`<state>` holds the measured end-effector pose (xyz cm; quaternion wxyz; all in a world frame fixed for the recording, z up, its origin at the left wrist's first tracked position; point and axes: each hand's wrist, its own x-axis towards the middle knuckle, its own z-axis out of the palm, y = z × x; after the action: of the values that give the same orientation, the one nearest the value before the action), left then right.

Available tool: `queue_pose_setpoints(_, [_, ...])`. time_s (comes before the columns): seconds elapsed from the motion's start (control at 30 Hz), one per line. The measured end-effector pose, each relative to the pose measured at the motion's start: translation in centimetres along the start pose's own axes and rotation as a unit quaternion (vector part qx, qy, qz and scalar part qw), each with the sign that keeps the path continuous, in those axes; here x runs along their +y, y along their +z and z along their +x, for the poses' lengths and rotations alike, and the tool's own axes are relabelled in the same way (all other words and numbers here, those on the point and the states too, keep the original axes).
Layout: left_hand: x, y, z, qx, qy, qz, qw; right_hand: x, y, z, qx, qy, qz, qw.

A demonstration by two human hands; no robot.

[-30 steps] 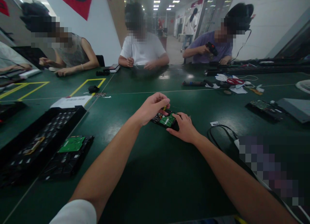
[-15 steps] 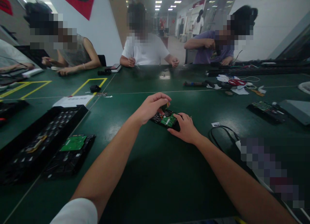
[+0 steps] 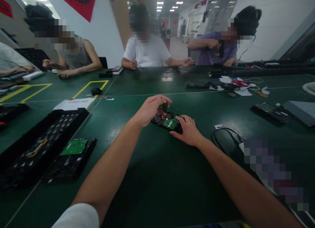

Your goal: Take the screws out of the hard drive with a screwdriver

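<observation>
In front of me on the green table lies a black device with a green circuit board (image 3: 170, 124), its inner parts showing. My left hand (image 3: 153, 109) is closed round the dark and yellow handle of what looks like a screwdriver (image 3: 164, 105), held upright over the device's left part; its tip is hidden. With thumb and fingers, my right hand (image 3: 188, 129) grips the device's right end and keeps it on the table.
At left lie a long black tray-like housing (image 3: 14, 141) and another black unit with a green board (image 3: 75, 147). A third opened unit (image 3: 269, 112) and a grey box (image 3: 301, 111) are at right, near a black cable (image 3: 225, 129). Several people sit across the table.
My left hand has shifted slightly, and the handle in it now shows more clearly, more upright. My right hand and the device are nearly unmoved. Opposite, a person's hand has moved right.
</observation>
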<state>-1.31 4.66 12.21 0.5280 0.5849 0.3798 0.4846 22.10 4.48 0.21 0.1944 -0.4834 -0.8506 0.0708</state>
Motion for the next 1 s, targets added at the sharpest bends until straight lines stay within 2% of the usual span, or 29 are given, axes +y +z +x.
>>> queue_pose_setpoints(0.27, [-0.43, 0.62, -0.01, -0.028, -0.007, -0.065, 0.997, 0.03, 0.06, -0.07, 0.007, -0.007, -0.011, 1.0])
queue_pose_setpoints(0.67, [-0.43, 0.0, 0.21, 0.022, 0.031, 0.089, 0.995, -0.17, -0.06, 0.04, 0.0, -0.002, -0.012, 1.0])
queue_pose_setpoints(1.0, [0.34, 0.9, -0.22, 0.028, -0.017, -0.029, 0.999, -0.37, -0.21, -0.06, 0.001, 0.002, -0.01, 1.0])
